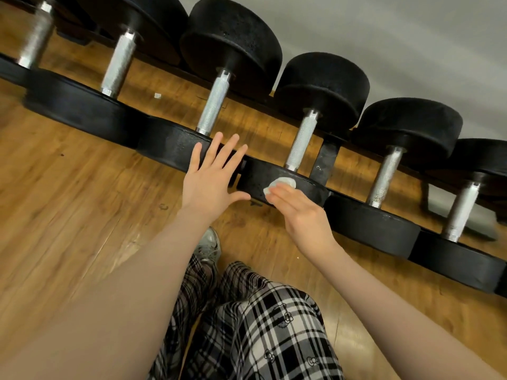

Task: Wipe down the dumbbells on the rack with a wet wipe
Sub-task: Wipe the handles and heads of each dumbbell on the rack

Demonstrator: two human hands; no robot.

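A wipe (pixel 280 185) is pressed under the straight fingers of the right hand (pixel 303 215) onto one dumbbell (pixel 299 149)'s near head. The left hand (pixel 212 176) is spread flat, holding nothing, against the neighbouring dumbbell (pixel 175 144). Progress cannot be judged; several dumbbells beyond the fingertips probably remain.

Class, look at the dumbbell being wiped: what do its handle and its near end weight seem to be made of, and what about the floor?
The silvery cross-hatched dumbbell handle looks like knurled steel, shiny and finely textured. The matte black round end weight under the white wet wipe seems rubber-coated or painted metal; its grainy, dull surface leaves that open. The glossy brown plank floor looks like wood or wood-look laminate, showing grain and reflections.
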